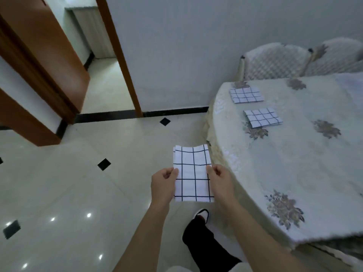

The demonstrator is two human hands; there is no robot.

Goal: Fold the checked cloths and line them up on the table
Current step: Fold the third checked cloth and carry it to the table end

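I hold a folded white cloth with a dark checked grid [193,173] out in front of me, above the floor and just left of the table's edge. My left hand [164,183] pinches its left edge and my right hand [219,178] pinches its right edge. Two other folded checked cloths lie on the table to the right: one further away [246,94] and one nearer [262,117], one behind the other.
The table [294,154] wears a pale cloth with flower patterns. Two padded chairs [275,61] stand behind it against the wall. A doorway with an open brown door [45,46] is at the left. Glossy tiled floor [78,193] lies below, with my leg and shoe [202,214].
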